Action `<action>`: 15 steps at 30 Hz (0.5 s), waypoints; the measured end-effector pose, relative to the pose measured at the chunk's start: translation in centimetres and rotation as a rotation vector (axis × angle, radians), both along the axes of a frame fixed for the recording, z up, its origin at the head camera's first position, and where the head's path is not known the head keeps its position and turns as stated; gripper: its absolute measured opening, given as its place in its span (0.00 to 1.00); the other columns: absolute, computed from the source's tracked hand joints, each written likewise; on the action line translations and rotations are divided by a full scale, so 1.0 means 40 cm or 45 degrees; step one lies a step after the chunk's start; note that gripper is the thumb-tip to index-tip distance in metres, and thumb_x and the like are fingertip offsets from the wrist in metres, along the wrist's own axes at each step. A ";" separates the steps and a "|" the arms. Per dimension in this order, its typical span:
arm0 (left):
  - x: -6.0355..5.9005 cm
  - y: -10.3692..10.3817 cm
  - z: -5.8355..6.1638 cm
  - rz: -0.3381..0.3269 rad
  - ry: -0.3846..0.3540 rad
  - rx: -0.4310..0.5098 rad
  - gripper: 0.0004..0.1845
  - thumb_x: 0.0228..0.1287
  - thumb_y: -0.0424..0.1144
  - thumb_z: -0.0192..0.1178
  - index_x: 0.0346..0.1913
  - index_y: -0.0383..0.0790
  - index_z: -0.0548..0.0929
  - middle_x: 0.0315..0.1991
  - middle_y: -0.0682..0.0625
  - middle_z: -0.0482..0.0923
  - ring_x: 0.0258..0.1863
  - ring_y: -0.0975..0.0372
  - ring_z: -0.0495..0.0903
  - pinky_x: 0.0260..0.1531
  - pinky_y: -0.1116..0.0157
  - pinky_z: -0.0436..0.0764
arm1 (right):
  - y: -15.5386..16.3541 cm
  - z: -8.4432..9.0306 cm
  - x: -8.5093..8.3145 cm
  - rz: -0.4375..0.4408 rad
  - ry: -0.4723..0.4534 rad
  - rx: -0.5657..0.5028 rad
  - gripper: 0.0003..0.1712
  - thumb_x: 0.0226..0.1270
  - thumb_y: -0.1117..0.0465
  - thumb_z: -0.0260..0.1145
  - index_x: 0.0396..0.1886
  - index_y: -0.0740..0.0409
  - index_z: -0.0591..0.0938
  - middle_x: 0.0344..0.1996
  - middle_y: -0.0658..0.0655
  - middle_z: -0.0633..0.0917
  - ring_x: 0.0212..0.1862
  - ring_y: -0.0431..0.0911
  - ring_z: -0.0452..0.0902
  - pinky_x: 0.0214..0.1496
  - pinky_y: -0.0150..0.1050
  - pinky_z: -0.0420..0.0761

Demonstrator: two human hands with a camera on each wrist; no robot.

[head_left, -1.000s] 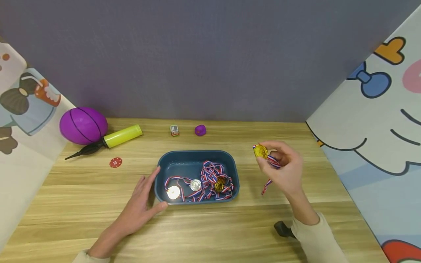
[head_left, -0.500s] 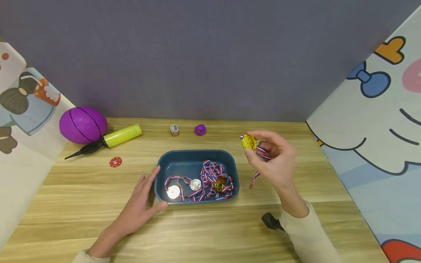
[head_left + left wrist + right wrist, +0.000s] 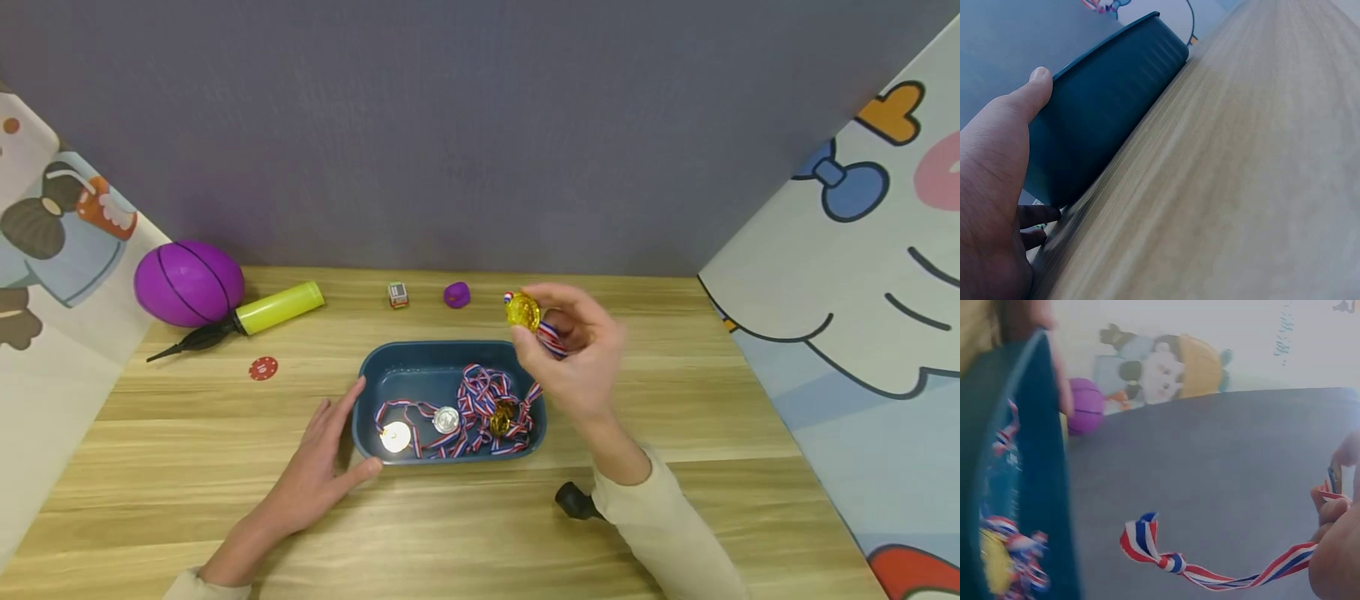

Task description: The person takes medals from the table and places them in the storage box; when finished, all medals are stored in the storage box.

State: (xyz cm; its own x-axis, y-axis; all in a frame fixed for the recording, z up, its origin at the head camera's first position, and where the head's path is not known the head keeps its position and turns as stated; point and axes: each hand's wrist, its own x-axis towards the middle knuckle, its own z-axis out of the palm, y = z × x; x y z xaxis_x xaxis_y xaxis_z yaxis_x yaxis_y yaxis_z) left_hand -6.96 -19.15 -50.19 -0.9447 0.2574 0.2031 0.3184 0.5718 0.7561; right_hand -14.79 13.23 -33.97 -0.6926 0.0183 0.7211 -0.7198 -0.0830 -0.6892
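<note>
Wood-grain counter (image 3: 187, 433) runs between cartoon-printed side panels and a plain grey back wall, and at its middle sits a dark blue tray (image 3: 442, 360) holding a heap of medals on red, white and blue ribbons, two silver ones and a gold one among them. Over the last second the right hand (image 3: 573, 358) has travelled from well off the tray's right side, leftward and away from the body, so that it now hangs over the tray's far right corner. Its fingers are pinched round a gold medal (image 3: 522, 311), raised above the rim, while the medal's ribbon (image 3: 1210, 569) trails loose from the fist; the right wrist view shows its knotted end dangling free in the air. The left hand (image 3: 318, 475) has not shifted: it lies flat on the counter, fingers relaxed and apart, with fingertips and thumb resting against the tray's near left corner, as the left wrist view confirms. Judging by that path, the gold medal is being carried to join the others, and is not yet set down. Along the back lie a purple ball (image 3: 189, 284), a yellow pump (image 3: 258, 315), a red chip (image 3: 263, 368) and two small toys.
</note>
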 end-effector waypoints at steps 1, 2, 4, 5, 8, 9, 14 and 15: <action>0.000 0.000 0.000 0.000 -0.001 0.000 0.59 0.69 0.53 0.76 0.93 0.61 0.48 0.88 0.36 0.57 0.85 0.25 0.46 0.79 0.21 0.49 | -0.008 -0.011 -0.001 0.002 -0.002 0.003 0.22 0.58 0.72 0.77 0.49 0.84 0.84 0.40 0.48 0.93 0.25 0.35 0.80 0.22 0.22 0.76; 0.000 0.000 0.000 0.001 -0.001 0.001 0.59 0.69 0.53 0.76 0.93 0.61 0.48 0.88 0.36 0.57 0.85 0.25 0.46 0.79 0.21 0.49 | -0.016 -0.024 -0.002 0.009 -0.006 0.006 0.22 0.59 0.72 0.77 0.49 0.84 0.84 0.40 0.47 0.92 0.25 0.35 0.78 0.22 0.22 0.74; 0.000 0.000 0.001 0.000 -0.002 0.002 0.59 0.69 0.53 0.77 0.93 0.61 0.48 0.88 0.37 0.57 0.85 0.25 0.46 0.79 0.21 0.49 | -0.030 -0.054 -0.003 0.033 -0.014 0.024 0.23 0.62 0.69 0.78 0.49 0.83 0.84 0.40 0.46 0.92 0.24 0.34 0.74 0.21 0.22 0.69; 0.000 0.000 0.001 0.000 -0.002 0.003 0.59 0.69 0.53 0.77 0.93 0.61 0.48 0.88 0.37 0.56 0.85 0.25 0.46 0.79 0.21 0.49 | -0.036 -0.070 -0.003 0.051 -0.025 0.037 0.23 0.63 0.67 0.79 0.50 0.83 0.84 0.38 0.46 0.91 0.23 0.34 0.72 0.21 0.22 0.68; 0.000 0.000 0.001 -0.002 0.003 0.003 0.59 0.68 0.53 0.77 0.93 0.61 0.48 0.89 0.38 0.57 0.85 0.25 0.46 0.80 0.23 0.49 | -0.049 -0.116 -0.001 0.090 -0.074 0.101 0.23 0.65 0.64 0.80 0.51 0.79 0.85 0.37 0.51 0.90 0.24 0.34 0.72 0.21 0.23 0.66; 0.000 0.000 0.002 -0.002 0.002 0.003 0.59 0.68 0.53 0.77 0.93 0.61 0.48 0.89 0.38 0.57 0.85 0.25 0.46 0.80 0.23 0.49 | -0.053 -0.128 0.000 0.103 -0.095 0.124 0.22 0.64 0.64 0.80 0.51 0.77 0.86 0.37 0.55 0.91 0.25 0.35 0.74 0.22 0.24 0.68; 0.000 0.001 0.001 -0.002 -0.005 0.007 0.59 0.68 0.52 0.77 0.93 0.61 0.48 0.88 0.37 0.57 0.85 0.25 0.45 0.79 0.22 0.49 | -0.058 -0.170 0.003 0.139 -0.199 0.228 0.20 0.59 0.73 0.78 0.52 0.74 0.88 0.44 0.70 0.91 0.33 0.38 0.83 0.30 0.24 0.77; 0.000 0.001 0.001 -0.003 -0.006 0.008 0.59 0.68 0.52 0.77 0.93 0.61 0.48 0.88 0.37 0.57 0.85 0.25 0.45 0.79 0.22 0.49 | -0.057 -0.176 0.004 0.141 -0.216 0.252 0.21 0.58 0.74 0.78 0.52 0.73 0.88 0.44 0.70 0.91 0.34 0.38 0.84 0.32 0.25 0.78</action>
